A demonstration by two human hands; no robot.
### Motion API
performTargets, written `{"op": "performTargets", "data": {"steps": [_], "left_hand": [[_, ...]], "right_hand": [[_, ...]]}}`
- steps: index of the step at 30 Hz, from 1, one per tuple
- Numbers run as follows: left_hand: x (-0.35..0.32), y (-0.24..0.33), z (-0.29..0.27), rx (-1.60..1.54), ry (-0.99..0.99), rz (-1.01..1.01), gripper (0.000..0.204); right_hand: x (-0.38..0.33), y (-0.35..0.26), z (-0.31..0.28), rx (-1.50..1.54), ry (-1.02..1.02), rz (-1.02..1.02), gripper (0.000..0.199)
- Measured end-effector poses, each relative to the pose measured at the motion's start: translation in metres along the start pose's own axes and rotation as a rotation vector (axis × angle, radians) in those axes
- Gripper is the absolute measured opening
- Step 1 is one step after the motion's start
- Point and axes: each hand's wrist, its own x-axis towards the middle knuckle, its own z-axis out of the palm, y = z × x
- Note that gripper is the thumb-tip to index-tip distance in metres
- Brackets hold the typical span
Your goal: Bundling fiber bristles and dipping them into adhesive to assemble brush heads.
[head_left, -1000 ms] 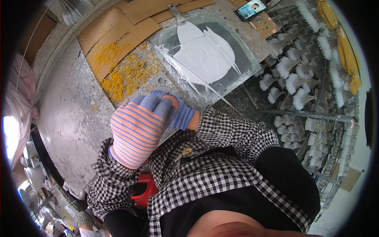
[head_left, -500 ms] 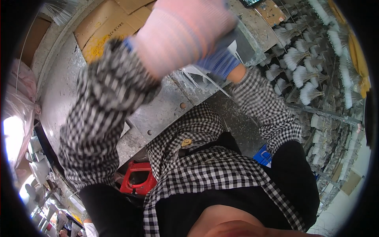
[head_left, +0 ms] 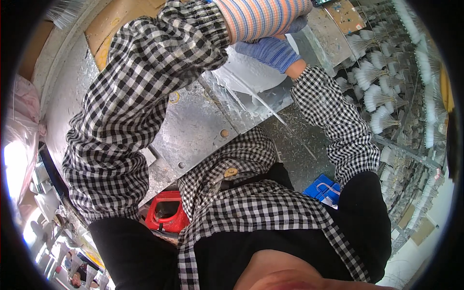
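My left hand (head_left: 263, 19), in an orange, white and blue striped knit glove, is at the top, bent inward over the work surface. My right hand (head_left: 270, 54), in a blue knit glove with some bare skin showing, lies just below and against it. Both look closed; whatever is between them is hidden by the gloves. Under the hands spreads a smooth white mass (head_left: 261, 75) on a wet, smeared grey plate (head_left: 282, 96). From beneath the hands a thin pale strand (head_left: 270, 108) slants down past the table edge.
The metal table (head_left: 193, 128) has round holes near its edge. Cardboard (head_left: 99, 34) lies at the far left. Racks of white-bristled brushes (head_left: 379, 96) stand at right. Below are a red plastic stool (head_left: 166, 212) and a blue plastic item (head_left: 321, 188).
Both hands have moved slightly up and right, the left lifting off much of the plate. More of the white mass and the slanting strand now shows.
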Motion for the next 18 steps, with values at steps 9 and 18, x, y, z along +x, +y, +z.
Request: {"op": "performTargets", "data": {"steps": [9,18], "left_hand": [[-0.011,0.002,0.009,0.114,-0.033,-0.053,0.020],[-0.007,0.003,0.011,0.061,-0.077,-0.080,0.022]], "right_hand": [[-0.002,0.002,0.010,-0.011,-0.011,-0.027,0.051],[0.003,-0.005,0.003,-0.141,-0.388,0.150,0.057]]}}
